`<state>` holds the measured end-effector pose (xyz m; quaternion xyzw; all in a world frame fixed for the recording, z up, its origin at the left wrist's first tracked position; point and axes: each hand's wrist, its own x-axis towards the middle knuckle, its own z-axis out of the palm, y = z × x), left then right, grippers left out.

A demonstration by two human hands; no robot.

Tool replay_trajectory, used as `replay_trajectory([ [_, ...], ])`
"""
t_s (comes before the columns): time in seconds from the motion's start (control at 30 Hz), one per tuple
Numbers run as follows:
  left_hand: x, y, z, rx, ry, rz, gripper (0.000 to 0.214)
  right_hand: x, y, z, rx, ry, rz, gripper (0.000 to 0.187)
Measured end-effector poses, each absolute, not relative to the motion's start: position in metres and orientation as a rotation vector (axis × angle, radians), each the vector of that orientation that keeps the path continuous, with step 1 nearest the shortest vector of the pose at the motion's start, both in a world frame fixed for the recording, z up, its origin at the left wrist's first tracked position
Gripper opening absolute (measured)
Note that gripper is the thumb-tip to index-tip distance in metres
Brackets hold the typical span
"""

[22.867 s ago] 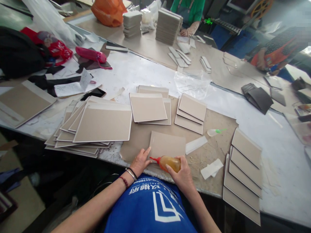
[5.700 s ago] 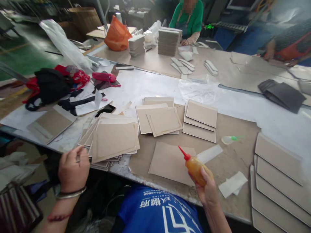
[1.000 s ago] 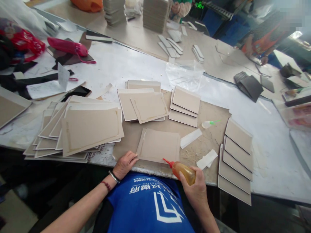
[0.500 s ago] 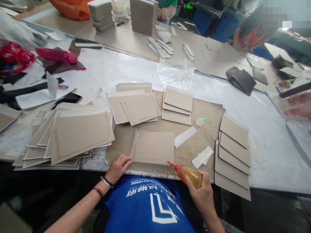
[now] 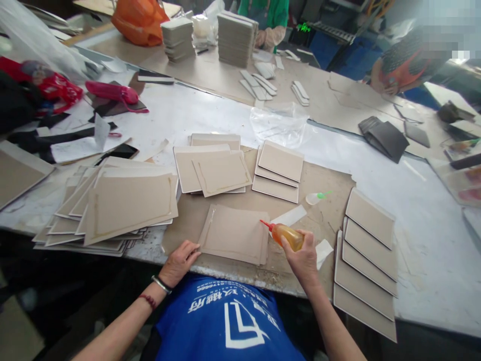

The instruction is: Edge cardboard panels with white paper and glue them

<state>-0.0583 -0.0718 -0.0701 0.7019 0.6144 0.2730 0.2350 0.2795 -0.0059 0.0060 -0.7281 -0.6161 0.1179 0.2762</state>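
Note:
A beige board (image 5: 235, 233) lies in front of me near the table's front edge, with a thin glue line along its left and lower borders. My left hand (image 5: 181, 260) is at its lower left corner, fingertips pressed together on the edge. In my right hand (image 5: 302, 255) is a glue bottle (image 5: 287, 236) with amber contents and a red nozzle. The bottle is tilted, its tip at the board's upper right side. Behind the board lies another glue-lined board (image 5: 222, 173) on top of several others.
A pile of boards (image 5: 131, 200) stands at left, and overlapping boards (image 5: 370, 273) run down the right side. A small green-tipped bottle (image 5: 314, 198) and white strips (image 5: 289, 216) lie nearby. Across the table are tall board stacks (image 5: 236, 40) and two people, one in green sleeves (image 5: 278, 15).
My right hand has moved the glue bottle away from me, from the board's lower right corner up its right side. My left hand stays at the lower left corner.

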Motion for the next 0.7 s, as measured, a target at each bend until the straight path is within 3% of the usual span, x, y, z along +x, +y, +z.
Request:
replay_trajectory([
  [0.7,-0.059,-0.072,-0.072,1.921,1.676,0.771,0.015,0.293,-0.063,0.029,-2.042,-1.758,0.598,0.037],
])
